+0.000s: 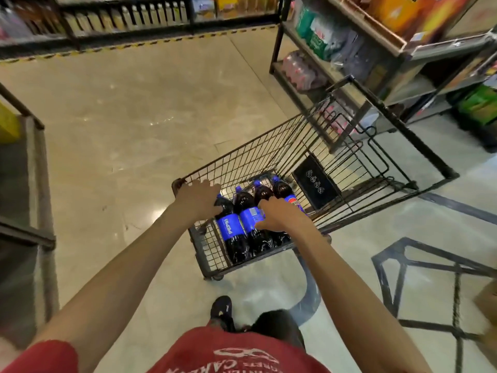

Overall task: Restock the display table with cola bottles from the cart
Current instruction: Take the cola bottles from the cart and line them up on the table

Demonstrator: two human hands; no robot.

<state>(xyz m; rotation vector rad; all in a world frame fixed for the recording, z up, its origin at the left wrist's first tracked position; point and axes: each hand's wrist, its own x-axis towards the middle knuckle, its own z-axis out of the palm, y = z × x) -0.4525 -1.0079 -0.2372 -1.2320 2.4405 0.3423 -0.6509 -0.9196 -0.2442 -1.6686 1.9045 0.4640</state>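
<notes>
Cola bottles [234, 227] lie side by side in the cart [269, 146], right grip [279, 214] curled round one, left grip [197, 196] clasping the cart's rim, with open floor [134, 103] leftward and shelving [276, 47] close on the right.

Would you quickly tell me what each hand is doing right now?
Left hand: closed round the cart handle.
Right hand: also closed round the cart handle.

White "PEPSI" runs sideways down the blue label of the leftmost dark plastic cola bottle [228, 226]. The red cotton shirt [242, 356] bears white upside-down lettering, of which only "CAR" is legible. The white round symbols on the black flat panel [316, 185] are unreadable.
</notes>
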